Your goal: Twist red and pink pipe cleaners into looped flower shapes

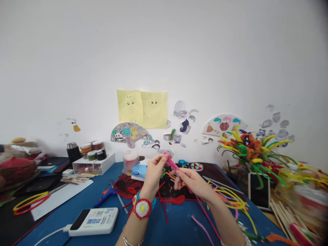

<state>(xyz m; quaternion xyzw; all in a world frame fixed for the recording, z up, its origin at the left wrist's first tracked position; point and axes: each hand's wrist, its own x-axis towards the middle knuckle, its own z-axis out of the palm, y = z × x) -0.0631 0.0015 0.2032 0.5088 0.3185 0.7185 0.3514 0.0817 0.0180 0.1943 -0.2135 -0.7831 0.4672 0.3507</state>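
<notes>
Pinching one end of the pink fuzzy stems (172,163) between thumb and forefinger, our left hand (153,172) seems to anchor them; our right hand (191,181) has its fingertips together on the same strands, probably to line them up. We hold them raised above the middle of the blue table (176,229), likely so the strands show well against the things below. A long end runs loose past our right wrist toward the near edge, perhaps because only the top needs gripping. Under our hands lie a dark red mat (123,184) and loose red stems (164,210). Yellow stems (242,201) curl along the right edge, seemingly within reach. A glue gun (106,197) and a white device (94,222) sit toward the near left corner, beside our working space. Near the far edge stand a tissue pack (139,171) and a bead dish (196,166).
</notes>
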